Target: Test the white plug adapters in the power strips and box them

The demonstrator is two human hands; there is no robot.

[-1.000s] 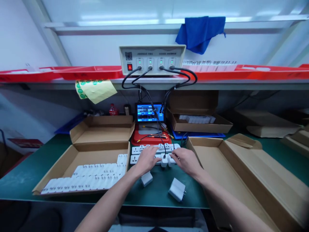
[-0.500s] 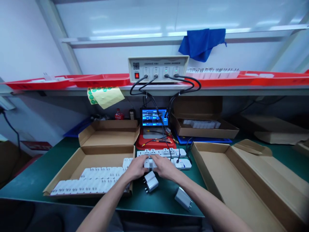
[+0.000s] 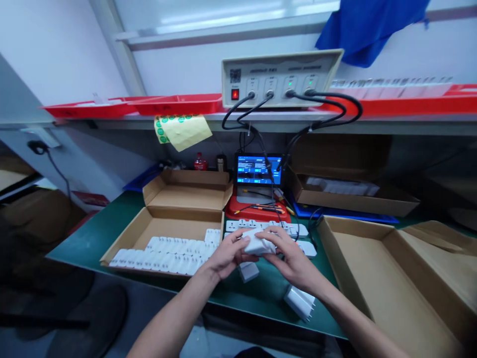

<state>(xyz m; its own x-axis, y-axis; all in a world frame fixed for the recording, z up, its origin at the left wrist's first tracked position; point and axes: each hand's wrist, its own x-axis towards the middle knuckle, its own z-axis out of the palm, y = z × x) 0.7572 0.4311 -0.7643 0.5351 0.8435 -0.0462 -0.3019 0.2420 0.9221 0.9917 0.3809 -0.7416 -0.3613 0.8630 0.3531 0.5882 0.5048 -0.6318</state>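
Lower ctr: L hand (image 3: 225, 254), R hand (image 3: 294, 257), fingers closed round white plug adapter (image 3: 258, 244), just above power strip (image 3: 253, 225); two-hand hold looks steady, good for control.

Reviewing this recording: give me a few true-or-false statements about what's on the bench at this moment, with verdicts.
1. The left hand and right hand hold a white plug adapter between them. True.
2. The open cardboard box of white adapters stands to the right of the hands. False: it stands to their left.
3. Black cables run from the test unit on the shelf. True.
4. The red power switch is dark. False: it glows red.
5. Another white adapter lies on the green bench mat below the right hand. True.
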